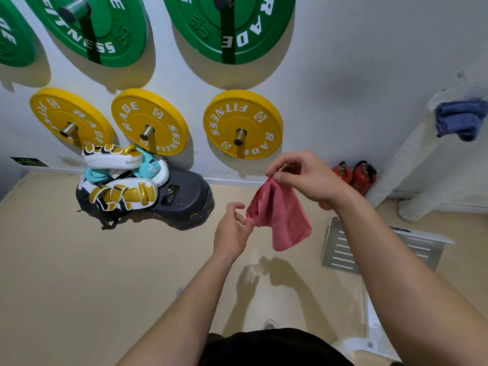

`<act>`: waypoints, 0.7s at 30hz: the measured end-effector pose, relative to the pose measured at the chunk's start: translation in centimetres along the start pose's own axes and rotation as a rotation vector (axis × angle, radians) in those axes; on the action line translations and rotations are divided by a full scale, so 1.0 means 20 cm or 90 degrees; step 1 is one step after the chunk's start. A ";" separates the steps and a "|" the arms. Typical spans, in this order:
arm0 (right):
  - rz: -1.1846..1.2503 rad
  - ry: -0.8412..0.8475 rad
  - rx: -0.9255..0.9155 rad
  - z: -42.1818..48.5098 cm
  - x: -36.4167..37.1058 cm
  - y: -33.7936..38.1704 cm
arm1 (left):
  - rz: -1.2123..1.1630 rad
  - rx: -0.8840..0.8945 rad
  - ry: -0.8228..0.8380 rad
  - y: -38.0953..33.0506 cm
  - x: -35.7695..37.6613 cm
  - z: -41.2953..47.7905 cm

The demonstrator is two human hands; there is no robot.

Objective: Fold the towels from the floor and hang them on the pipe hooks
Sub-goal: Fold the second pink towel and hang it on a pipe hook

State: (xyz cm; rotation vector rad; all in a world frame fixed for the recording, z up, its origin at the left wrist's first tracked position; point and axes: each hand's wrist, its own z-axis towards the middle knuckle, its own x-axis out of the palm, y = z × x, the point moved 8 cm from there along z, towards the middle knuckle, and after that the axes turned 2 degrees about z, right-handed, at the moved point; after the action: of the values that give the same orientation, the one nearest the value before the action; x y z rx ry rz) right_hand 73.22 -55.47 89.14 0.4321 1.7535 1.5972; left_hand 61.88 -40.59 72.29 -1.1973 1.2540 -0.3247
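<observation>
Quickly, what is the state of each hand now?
Left hand: at the pink towel, grip cannot be told.
Right hand: pinches the pink towel at its top.

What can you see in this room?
Green plates: three, green, high on wall.
Yellow plates: three, yellow, below them.
Boxing pads: pile, gold, white, teal, on floor.
Fire extinguishers: two, red, beside pipe.
Slatted board: one, grey, floor at right.
Pipe: one, white, right.
Blue towel: one, blue, on pipe.
Pink towel: one, pink, held above floor.
Hands: two; right hand pinches pink towel's top, left hand near its lower edge.
</observation>
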 end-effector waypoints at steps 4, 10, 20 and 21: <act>0.005 0.001 -0.002 -0.01 -0.04 0.04 | 0.102 0.020 0.057 0.06 0.07 0.06; -0.003 -0.021 0.007 -0.05 -0.11 0.03 | 0.154 -0.005 0.083 0.14 0.12 0.09; -0.315 -0.195 0.262 -0.17 -0.28 -0.58 | 0.078 0.039 -0.077 0.13 -0.34 0.10; -0.306 -0.209 0.281 -0.19 -0.27 -0.62 | 0.060 0.035 -0.084 0.11 -0.37 0.11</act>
State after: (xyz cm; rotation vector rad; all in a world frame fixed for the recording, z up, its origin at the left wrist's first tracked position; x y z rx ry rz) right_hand 76.89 -64.07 78.58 0.4089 1.7734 0.7577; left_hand 60.20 -33.00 74.32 -1.0923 1.1753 -0.2060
